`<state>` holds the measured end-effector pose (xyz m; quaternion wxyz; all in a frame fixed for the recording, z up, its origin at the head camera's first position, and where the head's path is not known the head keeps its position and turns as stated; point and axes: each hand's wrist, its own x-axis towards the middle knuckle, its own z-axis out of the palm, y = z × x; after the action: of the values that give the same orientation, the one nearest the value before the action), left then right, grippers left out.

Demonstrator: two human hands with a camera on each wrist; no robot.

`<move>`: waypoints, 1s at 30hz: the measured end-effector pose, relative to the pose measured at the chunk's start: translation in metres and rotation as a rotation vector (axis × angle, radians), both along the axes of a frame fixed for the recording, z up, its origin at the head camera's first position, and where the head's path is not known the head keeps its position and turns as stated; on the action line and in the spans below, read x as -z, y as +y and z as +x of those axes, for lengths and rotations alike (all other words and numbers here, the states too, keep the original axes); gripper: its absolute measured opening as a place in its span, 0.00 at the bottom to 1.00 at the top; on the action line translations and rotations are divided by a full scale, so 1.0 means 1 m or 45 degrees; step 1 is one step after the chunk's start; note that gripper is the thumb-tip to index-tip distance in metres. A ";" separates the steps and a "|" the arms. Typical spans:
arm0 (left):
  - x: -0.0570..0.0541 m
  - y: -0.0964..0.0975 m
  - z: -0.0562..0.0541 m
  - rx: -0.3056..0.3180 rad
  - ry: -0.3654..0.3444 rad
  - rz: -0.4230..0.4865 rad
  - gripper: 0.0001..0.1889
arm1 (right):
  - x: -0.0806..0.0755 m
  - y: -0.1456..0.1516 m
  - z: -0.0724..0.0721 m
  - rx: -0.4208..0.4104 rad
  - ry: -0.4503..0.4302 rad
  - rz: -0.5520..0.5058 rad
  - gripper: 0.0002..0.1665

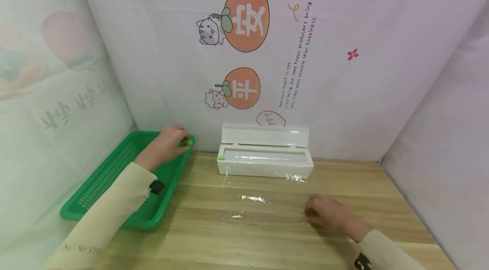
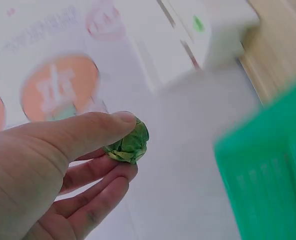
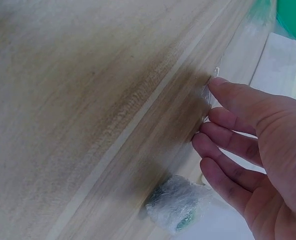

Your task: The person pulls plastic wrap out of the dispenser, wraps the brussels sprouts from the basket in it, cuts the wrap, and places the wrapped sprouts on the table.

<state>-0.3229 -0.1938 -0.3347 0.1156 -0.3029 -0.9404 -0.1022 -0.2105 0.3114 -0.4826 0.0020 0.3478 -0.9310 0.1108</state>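
Observation:
A small leafy green Brussels sprout [image 2: 131, 142] is pinched between the thumb and fingers of my left hand [image 1: 168, 144]. That hand is over the far right corner of a green plastic basket [image 1: 173, 193]. A sheet of clear cling film [image 1: 254, 198] lies drawn out over the table from a white dispenser box [image 1: 263, 170] with its lid up. At the film's right edge is my right hand [image 1: 330, 215], its fingertips touching the film and a gap showing between thumb and fingers. Below those fingers, in the right wrist view, sits a film-wrapped bundle [image 3: 175, 202] with green inside.
The wooden table [image 1: 214, 244] runs up to a white printed cloth backdrop [image 1: 336, 91]. Cloth walls stand at the left [image 1: 49, 134] and right [image 1: 443, 142]. The basket rests close against the left wall.

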 end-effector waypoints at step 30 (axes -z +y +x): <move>0.121 0.168 0.055 0.253 -0.260 0.277 0.08 | -0.002 0.000 0.003 0.036 -0.026 0.013 0.07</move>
<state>-0.2680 -0.0254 -0.4562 0.0409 -0.3681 -0.8961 -0.2446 -0.2072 0.3110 -0.4811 -0.0077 0.3335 -0.9363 0.1095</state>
